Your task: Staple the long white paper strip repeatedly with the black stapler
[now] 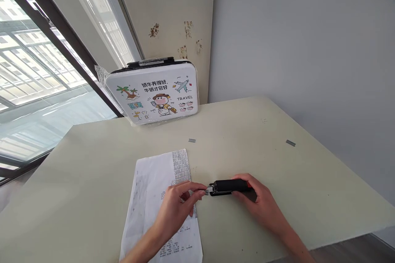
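A black stapler (230, 185) lies on the table, its front end pointing left. My right hand (257, 197) is closed around its rear part, fingers behind and thumb in front. A bit of red shows at that end. At the front end, a silver metal part (210, 189) sticks out. My left hand (182, 199) pinches a small grey strip of staples (206, 192) right beside that metal part; the fingertips cover some of it. Beneath my left hand and forearm lies a stack of printed paper sheets (151, 181).
Two grey staple strips lie on the table: one (191, 140) behind the paper, another (290, 143) toward the right edge. A white cartoon-printed case (154, 94) in clear plastic stands at the back. A window (37, 57) is on the left, a grey wall (293, 41) on the right.
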`<state>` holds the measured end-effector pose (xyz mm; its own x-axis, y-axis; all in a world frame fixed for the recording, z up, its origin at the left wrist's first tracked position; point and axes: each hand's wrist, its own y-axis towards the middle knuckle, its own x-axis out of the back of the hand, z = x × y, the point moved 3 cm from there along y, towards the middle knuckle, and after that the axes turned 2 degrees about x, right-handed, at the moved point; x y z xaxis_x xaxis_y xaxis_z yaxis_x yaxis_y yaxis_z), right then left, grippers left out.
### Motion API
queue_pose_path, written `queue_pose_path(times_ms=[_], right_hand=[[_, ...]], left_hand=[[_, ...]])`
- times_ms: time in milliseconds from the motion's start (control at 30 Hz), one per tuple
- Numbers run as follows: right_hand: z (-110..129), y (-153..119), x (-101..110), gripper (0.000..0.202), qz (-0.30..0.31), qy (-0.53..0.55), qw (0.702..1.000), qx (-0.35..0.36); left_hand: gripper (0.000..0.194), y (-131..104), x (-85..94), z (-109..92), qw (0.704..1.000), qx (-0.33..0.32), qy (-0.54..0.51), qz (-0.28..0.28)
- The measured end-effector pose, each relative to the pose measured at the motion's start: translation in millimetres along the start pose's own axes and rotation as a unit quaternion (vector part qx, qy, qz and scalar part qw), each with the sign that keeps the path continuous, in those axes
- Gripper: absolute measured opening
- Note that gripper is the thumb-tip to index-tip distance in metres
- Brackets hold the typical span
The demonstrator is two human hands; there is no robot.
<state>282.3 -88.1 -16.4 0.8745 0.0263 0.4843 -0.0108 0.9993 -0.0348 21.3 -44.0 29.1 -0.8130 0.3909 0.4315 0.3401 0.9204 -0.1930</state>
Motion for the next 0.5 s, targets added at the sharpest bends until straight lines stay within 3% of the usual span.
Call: queue_pose_path(times_ms=[100, 200, 333, 500], right_hand=[[-0.5, -0.3, -0.3, 0.033, 0.002, 0.002, 1.0, 0.001], [-1.8, -0.3, -0.6, 0.031, 0.001, 0.001, 1.0, 0.006], [-2.6, 0.2, -0.9, 0.031, 0.001, 0.003, 1.0, 0.014], [-2.9, 0.3, -1.0, 0.03, -0.001, 0.008, 1.0, 0.022]], left_hand=[[0.037, 1.2, 0.7, 3.5, 0.997, 0.069, -0.037, 0.009], [0.037, 2.2, 2.0, 3.9, 0.998, 0.063, -0.022, 0.007], [0.023, 3.5, 2.8, 3.2, 0.994, -0.066, 0.079, -0.046], [0.018, 3.4, -0.9, 8.0, 0.951, -0.218, 0.204, -0.082]])
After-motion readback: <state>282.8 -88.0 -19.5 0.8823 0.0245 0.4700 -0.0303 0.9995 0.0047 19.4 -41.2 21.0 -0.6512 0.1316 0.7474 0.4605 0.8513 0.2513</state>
